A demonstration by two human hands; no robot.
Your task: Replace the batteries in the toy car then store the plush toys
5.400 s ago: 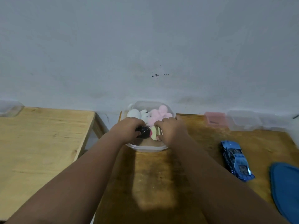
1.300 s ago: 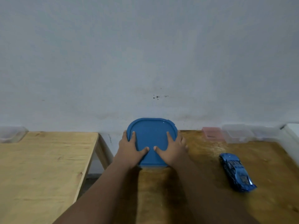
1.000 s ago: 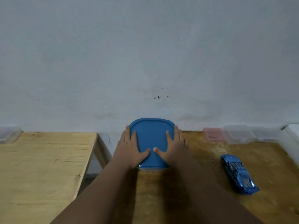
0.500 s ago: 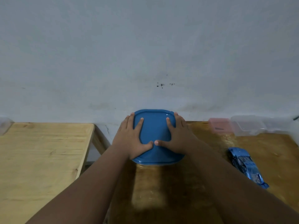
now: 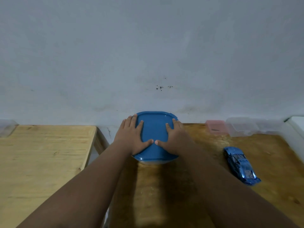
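A blue lid (image 5: pixel 154 129) covers the container at the back of the darker wooden table (image 5: pixel 164 186), against the wall. My left hand (image 5: pixel 132 137) lies flat on the lid's left half, fingers spread. My right hand (image 5: pixel 172 139) lies flat on its right half, and the two thumbs nearly meet at the middle. Neither hand holds anything. The plush toys are hidden under the lid. The blue toy car (image 5: pixel 240 165) sits on its wheels to the right, apart from both hands.
A lighter wooden table (image 5: pixel 41 162) stands to the left across a narrow gap. A pink box (image 5: pixel 215 127) and clear plastic boxes (image 5: pixel 243 127) line the wall at the right. Another clear box (image 5: pixel 6 127) sits at the far left. A white edge (image 5: pixel 296 122) shows at the right.
The open container with plush toys now has the blue lid on it. In the last second my hands stayed pressed flat on the lid, shifting only slightly.
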